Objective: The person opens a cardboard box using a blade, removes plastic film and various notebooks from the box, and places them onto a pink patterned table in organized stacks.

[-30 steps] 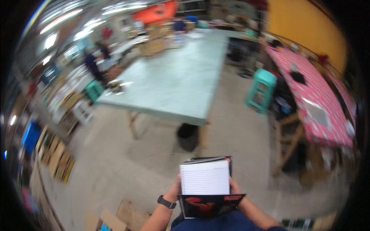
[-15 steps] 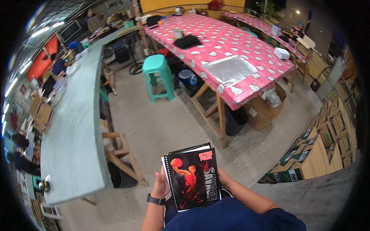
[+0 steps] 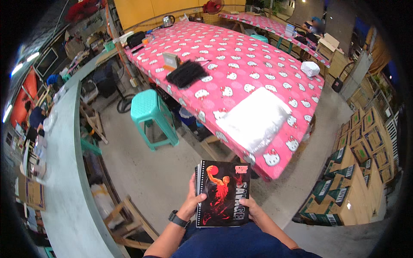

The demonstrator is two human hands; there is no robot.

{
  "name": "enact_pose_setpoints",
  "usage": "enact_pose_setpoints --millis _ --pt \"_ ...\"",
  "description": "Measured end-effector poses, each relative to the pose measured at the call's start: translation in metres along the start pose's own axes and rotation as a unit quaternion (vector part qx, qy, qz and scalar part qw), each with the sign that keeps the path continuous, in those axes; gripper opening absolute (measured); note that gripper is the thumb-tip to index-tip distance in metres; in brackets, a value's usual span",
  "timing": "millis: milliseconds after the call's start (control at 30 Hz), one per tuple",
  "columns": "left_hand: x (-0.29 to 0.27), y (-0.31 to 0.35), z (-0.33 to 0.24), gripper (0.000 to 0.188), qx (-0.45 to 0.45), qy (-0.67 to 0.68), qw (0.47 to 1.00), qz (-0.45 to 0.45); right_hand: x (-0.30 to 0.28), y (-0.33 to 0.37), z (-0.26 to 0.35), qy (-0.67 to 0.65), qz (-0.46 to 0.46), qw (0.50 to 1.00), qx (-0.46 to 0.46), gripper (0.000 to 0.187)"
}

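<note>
A stack of spiral notebooks [image 3: 221, 189], the top one with a black cover and a red basketball player, is held before my body. My left hand [image 3: 191, 203] is closed on the spiral-bound edge, its thumb on the cover and a dark watch at the wrist. The right edge is gripped by my right hand [image 3: 251, 208], whose thumb also rests on the cover. My other fingers are hidden beneath the stack. Just beyond it is the near corner of a pink patterned table [image 3: 234, 53], where a clear plastic packet [image 3: 257, 118] lies flat.
A black bristly bundle [image 3: 187, 74], a small upright box [image 3: 171, 61] and a white lump [image 3: 309, 69] sit on the pink table. A green stool [image 3: 150, 114] stands beside it. To the left runs a long pale-green counter [image 3: 62, 172]; cartons [image 3: 340, 193] are stacked at right.
I have come nearer the pink table. The notebooks, uneven before, now sit squarely together, and both thumbs have come onto the top cover.
</note>
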State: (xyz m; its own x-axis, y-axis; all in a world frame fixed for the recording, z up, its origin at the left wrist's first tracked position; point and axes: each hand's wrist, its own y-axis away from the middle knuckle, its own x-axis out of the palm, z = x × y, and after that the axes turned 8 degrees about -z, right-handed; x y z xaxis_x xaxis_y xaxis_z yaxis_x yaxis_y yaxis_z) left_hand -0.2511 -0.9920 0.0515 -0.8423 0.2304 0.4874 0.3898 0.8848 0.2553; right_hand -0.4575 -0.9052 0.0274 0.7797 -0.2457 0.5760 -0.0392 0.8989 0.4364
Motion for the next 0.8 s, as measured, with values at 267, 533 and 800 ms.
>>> enact_pose_setpoints --millis 267,533,800 --pt "0.012 -0.221 -0.124 0.082 0.019 -0.049 0.999 -0.011 0.064 -0.182 0.124 -0.135 -0.018 0.991 -0.006 0.045" --pt "0.004 -0.475 -0.278 0.075 0.030 -0.044 0.994 0.099 0.160 -0.379 0.291 -0.124 -0.014 0.983 -0.138 0.039" --pt "-0.017 -0.778 -0.420 0.035 -0.045 -0.085 0.974 0.207 0.202 -0.685 0.428 -0.136 0.009 0.958 -0.252 0.034"
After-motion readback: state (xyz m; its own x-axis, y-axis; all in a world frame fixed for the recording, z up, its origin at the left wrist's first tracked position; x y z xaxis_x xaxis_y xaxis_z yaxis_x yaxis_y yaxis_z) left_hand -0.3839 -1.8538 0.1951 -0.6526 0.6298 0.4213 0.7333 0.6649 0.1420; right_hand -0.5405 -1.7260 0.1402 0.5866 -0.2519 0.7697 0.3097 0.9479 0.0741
